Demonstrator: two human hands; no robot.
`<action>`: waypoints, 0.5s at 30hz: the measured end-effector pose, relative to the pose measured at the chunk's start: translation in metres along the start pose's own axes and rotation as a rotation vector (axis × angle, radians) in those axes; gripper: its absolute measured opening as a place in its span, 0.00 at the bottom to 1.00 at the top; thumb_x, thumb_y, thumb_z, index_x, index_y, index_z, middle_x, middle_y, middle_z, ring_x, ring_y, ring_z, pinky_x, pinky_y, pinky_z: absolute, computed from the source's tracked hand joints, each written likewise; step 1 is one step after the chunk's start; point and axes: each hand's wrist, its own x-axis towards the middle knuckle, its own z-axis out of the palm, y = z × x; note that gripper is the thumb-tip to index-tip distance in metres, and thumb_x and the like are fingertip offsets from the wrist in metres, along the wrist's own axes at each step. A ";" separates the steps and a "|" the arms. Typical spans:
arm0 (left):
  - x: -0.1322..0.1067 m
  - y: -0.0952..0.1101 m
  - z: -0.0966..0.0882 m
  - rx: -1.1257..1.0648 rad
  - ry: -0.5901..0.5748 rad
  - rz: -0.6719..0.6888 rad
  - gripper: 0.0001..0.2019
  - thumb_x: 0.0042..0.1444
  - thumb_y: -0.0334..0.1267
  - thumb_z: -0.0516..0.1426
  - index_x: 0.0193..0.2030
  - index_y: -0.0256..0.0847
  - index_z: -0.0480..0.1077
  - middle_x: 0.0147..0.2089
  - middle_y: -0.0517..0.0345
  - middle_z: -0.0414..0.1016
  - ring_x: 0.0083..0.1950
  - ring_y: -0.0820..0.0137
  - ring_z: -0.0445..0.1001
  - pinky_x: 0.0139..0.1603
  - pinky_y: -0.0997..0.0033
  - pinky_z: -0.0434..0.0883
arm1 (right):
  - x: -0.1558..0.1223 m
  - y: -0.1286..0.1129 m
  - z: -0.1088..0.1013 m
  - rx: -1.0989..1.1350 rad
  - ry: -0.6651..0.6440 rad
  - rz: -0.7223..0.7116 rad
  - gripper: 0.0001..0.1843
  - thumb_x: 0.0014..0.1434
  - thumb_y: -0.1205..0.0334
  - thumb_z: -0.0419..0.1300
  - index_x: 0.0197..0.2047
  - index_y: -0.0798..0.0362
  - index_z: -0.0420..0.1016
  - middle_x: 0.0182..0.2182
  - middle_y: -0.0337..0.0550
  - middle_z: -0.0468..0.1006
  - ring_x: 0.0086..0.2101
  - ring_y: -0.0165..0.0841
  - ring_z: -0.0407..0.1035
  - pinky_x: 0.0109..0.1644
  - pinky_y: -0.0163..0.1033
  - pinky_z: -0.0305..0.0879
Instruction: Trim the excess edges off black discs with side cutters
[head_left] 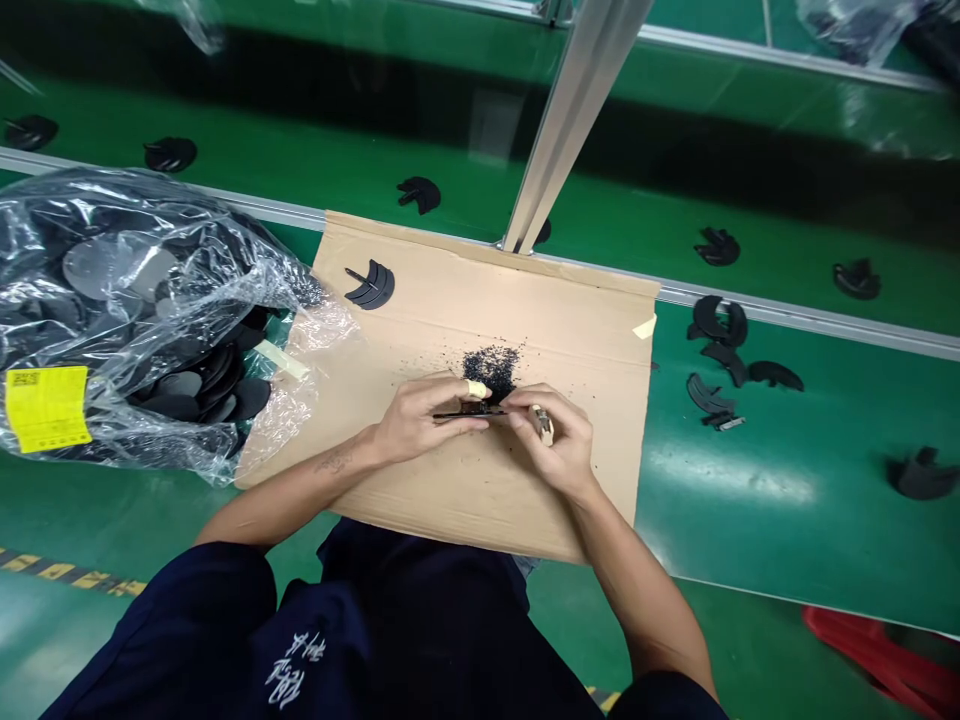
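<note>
My left hand (431,418) is closed on a thin black plastic part (450,414), seen almost edge-on. Pale tape or a finger cot wraps one fingertip of that hand. From the other side, my right hand (555,435) meets the part with pinched fingertips. A small pale tool (541,425) sits in its curled fingers; its working end is hidden, and I cannot make out its exact kind. Just beyond both hands lies a heap of black crumbs (491,368), on a brown cardboard sheet (465,500).
One ribbed black part (373,285) rests on the cardboard's far left. A clear plastic bag (150,250) full of black discs stands at left. Several curved black pieces (716,345) lie on the green table (750,500) at right. A metal post (577,120) rises behind the cardboard.
</note>
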 end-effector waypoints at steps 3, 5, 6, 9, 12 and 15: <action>0.002 -0.001 -0.003 0.007 -0.017 0.012 0.10 0.59 0.39 0.67 0.45 0.37 0.78 0.35 0.52 0.82 0.35 0.71 0.78 0.38 0.71 0.75 | 0.001 0.004 -0.005 -0.198 -0.011 -0.054 0.08 0.65 0.67 0.60 0.46 0.49 0.77 0.40 0.47 0.82 0.40 0.39 0.76 0.42 0.46 0.73; 0.004 -0.001 -0.003 -0.002 -0.032 0.041 0.10 0.59 0.40 0.67 0.44 0.37 0.78 0.34 0.53 0.82 0.34 0.71 0.77 0.38 0.70 0.74 | 0.000 0.007 -0.006 -0.335 -0.067 -0.122 0.10 0.65 0.68 0.59 0.48 0.51 0.77 0.41 0.49 0.82 0.41 0.40 0.75 0.43 0.46 0.71; 0.004 -0.001 -0.003 -0.007 -0.037 0.052 0.09 0.59 0.40 0.67 0.43 0.37 0.78 0.34 0.53 0.82 0.34 0.71 0.77 0.38 0.70 0.74 | -0.001 0.009 -0.005 -0.384 -0.095 -0.150 0.11 0.65 0.68 0.58 0.48 0.51 0.77 0.41 0.50 0.82 0.42 0.41 0.75 0.42 0.47 0.70; 0.004 0.000 -0.002 -0.012 -0.048 0.060 0.09 0.60 0.40 0.66 0.42 0.38 0.78 0.34 0.54 0.82 0.34 0.71 0.76 0.38 0.69 0.74 | -0.004 0.011 -0.003 -0.451 -0.156 -0.180 0.12 0.65 0.68 0.56 0.49 0.52 0.77 0.41 0.49 0.82 0.40 0.40 0.74 0.42 0.46 0.67; 0.004 0.000 -0.002 -0.008 -0.062 0.066 0.09 0.60 0.41 0.66 0.42 0.38 0.78 0.34 0.54 0.82 0.34 0.71 0.76 0.38 0.69 0.74 | -0.005 0.012 -0.002 -0.472 -0.178 -0.165 0.13 0.66 0.67 0.55 0.50 0.51 0.77 0.41 0.49 0.82 0.39 0.40 0.73 0.42 0.46 0.66; 0.003 0.001 -0.002 0.000 -0.080 0.069 0.08 0.61 0.41 0.65 0.41 0.38 0.78 0.33 0.54 0.82 0.33 0.71 0.76 0.38 0.69 0.74 | -0.005 0.011 -0.003 -0.480 -0.175 -0.161 0.13 0.67 0.66 0.55 0.51 0.51 0.78 0.40 0.49 0.82 0.38 0.39 0.72 0.40 0.45 0.65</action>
